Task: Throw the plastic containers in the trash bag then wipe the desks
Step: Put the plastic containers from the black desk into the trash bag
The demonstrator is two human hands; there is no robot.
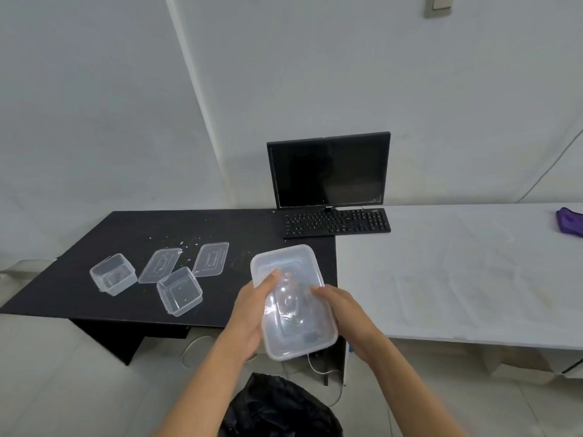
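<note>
Roughly, container (pixel 293 310) points lengthwise away, angled left.

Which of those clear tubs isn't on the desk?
The held tub, gripped by the left hand and right hand; the two other tubs rest on the black desk.

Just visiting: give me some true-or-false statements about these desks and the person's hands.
1. The left hand and right hand both hold the large clear rectangular plastic container. True.
2. The black trash bag lies on the white desk. False: it sits on the floor, below the hands.
3. Two flat clear plastic lids lie on the black desk. True.
4. The purple cloth lies on the black desk. False: it lies on the white desk.
</note>
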